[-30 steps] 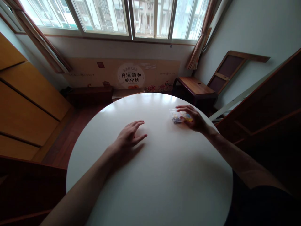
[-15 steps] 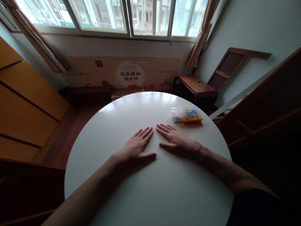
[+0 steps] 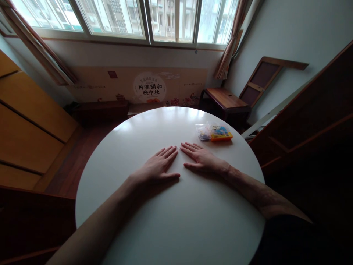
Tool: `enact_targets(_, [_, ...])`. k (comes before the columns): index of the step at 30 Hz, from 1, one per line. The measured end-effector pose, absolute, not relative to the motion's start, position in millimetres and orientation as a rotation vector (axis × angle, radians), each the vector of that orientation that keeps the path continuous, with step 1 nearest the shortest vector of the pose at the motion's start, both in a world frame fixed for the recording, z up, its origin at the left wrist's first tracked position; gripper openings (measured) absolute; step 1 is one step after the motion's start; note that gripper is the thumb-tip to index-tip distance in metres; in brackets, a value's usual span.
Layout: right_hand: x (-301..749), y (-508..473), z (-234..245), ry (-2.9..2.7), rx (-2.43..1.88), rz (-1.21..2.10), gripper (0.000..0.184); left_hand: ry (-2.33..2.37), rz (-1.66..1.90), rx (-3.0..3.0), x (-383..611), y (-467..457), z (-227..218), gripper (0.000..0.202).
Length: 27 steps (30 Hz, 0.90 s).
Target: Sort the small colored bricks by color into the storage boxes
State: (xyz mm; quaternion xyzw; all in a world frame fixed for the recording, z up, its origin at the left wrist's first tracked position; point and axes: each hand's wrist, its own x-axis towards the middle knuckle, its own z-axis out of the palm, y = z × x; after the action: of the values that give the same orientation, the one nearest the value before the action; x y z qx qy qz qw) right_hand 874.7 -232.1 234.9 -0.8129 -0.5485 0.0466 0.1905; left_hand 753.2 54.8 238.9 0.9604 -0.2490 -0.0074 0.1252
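My left hand lies flat, palm down, on the round white table, fingers stretched out and holding nothing. My right hand lies flat beside it in the same way, fingertips close to those of the left. Beyond the right hand, towards the table's far right edge, sits a small clear plastic box with dark bits inside, touching an orange-based box with colourful contents. Neither hand touches the boxes.
A dark wooden stool stands past the table at the right, with a wooden frame leaning on the wall. A printed cardboard panel runs under the window. Yellow-brown cabinets are at the left, dark wooden furniture at the right.
A second ago my right hand was on the small boxes; it let go and came back to lie flat beside my left hand. Since half a second ago the view only shifted slightly.
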Motion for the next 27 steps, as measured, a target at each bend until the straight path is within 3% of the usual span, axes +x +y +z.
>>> enact_targets(22, [874,-231,234,-1.570,-2.235,0.061,0.082,-0.724,0.015,2.707,754,56,237,0.110])
enact_targets(24, [874,-231,237,-1.593,-2.191,0.012,0.076,-0.728,0.038,2.681,754,59,239,0.108])
enact_targets(27, [879,-235,249,-1.549,-2.100,-0.139,0.052,-0.718,0.061,2.616,757,66,246,0.091])
